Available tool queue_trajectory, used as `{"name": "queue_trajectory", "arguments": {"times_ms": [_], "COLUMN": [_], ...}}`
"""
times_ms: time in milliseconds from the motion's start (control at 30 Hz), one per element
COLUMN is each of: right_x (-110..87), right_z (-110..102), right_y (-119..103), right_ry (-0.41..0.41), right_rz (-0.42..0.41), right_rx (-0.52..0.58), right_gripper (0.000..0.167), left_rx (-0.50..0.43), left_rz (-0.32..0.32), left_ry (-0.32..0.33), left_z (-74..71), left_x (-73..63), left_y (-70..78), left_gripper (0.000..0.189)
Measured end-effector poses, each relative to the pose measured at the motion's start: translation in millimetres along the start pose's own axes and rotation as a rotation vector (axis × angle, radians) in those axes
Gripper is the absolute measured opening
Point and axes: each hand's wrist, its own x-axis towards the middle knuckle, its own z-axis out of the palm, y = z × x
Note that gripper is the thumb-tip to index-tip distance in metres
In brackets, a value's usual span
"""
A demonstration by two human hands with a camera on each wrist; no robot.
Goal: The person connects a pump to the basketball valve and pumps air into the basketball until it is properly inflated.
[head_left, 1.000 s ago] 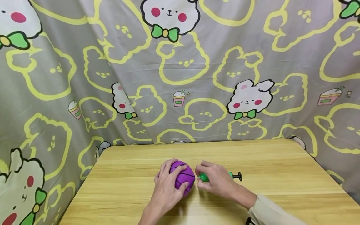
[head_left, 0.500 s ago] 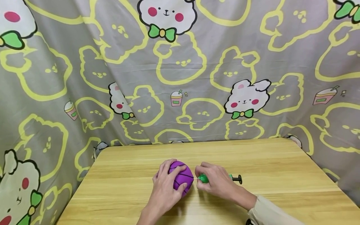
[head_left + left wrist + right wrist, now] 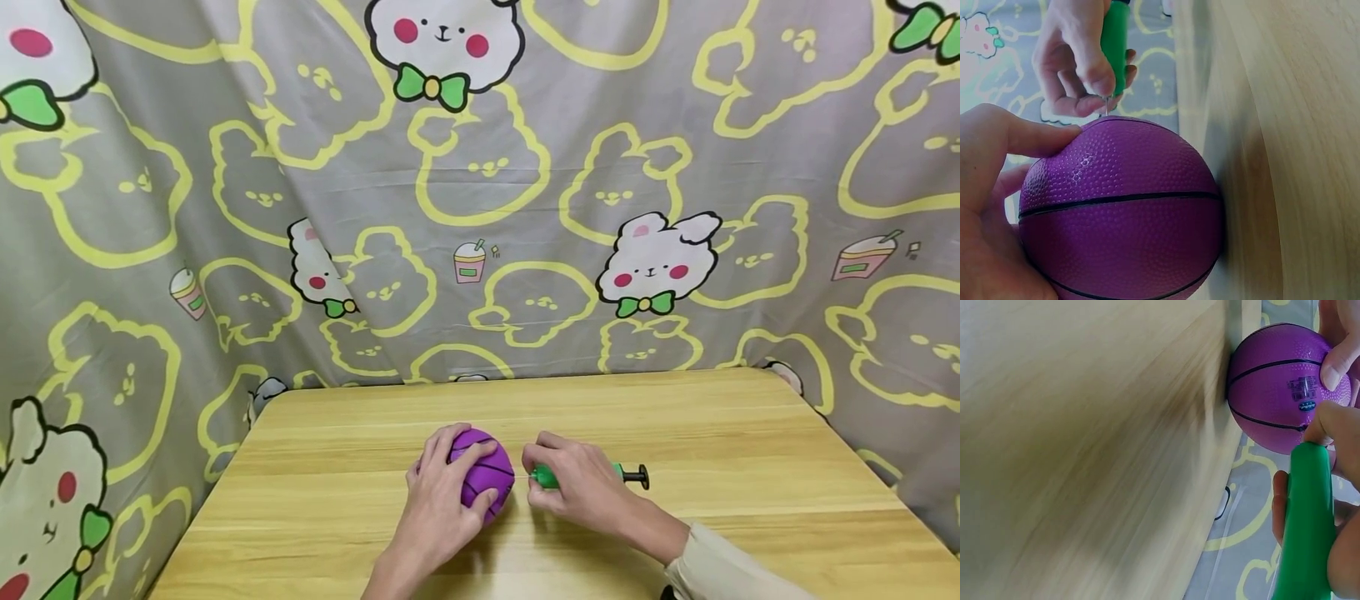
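Note:
A small purple basketball (image 3: 491, 479) with black seams rests on the table. My left hand (image 3: 438, 504) grips it from the left, fingers over the top and thumb on the near side. To its right, my right hand (image 3: 581, 483) holds a green ball pump (image 3: 544, 476) lying level, its black handle (image 3: 637, 477) sticking out behind. A thin metal needle (image 3: 1107, 107) runs from the pump's front to the ball's right side. The right thumb and fingertips pinch close to the needle's base. Printed marks (image 3: 1302, 389) show on the ball in the right wrist view.
The wooden table (image 3: 337, 450) extends around both hands. A grey curtain (image 3: 540, 325) with cartoon prints hangs behind and beside it. Part of a black object (image 3: 667, 593) shows at the bottom edge, by the right sleeve (image 3: 727, 567).
The right hand and pump have drawn slightly away from the ball, and more of the needle shows between them. The left hand keeps its grip. The head view has shifted a little.

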Motion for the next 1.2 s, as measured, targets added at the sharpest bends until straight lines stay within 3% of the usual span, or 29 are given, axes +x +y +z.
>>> {"name": "queue_trajectory", "arguments": {"times_ms": [200, 300, 533, 700, 767, 967, 1200], "right_x": [-9.4, -12.6, -16.4, -22.3, -21.4, -14.9, -18.6], "right_z": [-11.9, -17.2, -32.2, -35.2, -32.7, -20.8, -4.6], "right_y": [10.2, 14.2, 30.8, 41.4, 43.1, 49.0, 54.0], "right_ry": [0.025, -0.004, -0.094, -0.123, -0.116, -0.043, -0.002], "right_rz": [0.038, 0.083, 0.287, 0.397, 0.428, 0.546, 0.582], "right_rx": [0.009, 0.064, 0.234, 0.258, 0.250, 0.192, 0.041], "right_gripper": [0.025, 0.022, 0.017, 0.015, 0.015, 0.016, 0.016], "left_rx": [-0.014, -0.006, -0.067, -0.170, -0.205, -0.238, -0.254], "left_rz": [0.017, 0.047, 0.048, 0.004, -0.003, 0.082, 0.051], "left_ry": [0.011, 0.013, 0.023, -0.008, -0.005, -0.006, -0.045], "left_z": [-1.2, -1.6, 1.9, 6.8, 6.8, 9.5, 12.2], "left_x": [1.6, 1.7, 0.2, 1.1, 0.6, 1.8, -2.3], "left_y": [-3.0, -3.7, -5.4, -5.5, -7.8, -10.9, -4.6], "left_gripper": [0.053, 0.055, 0.070, 0.084, 0.091, 0.093, 0.090]}}
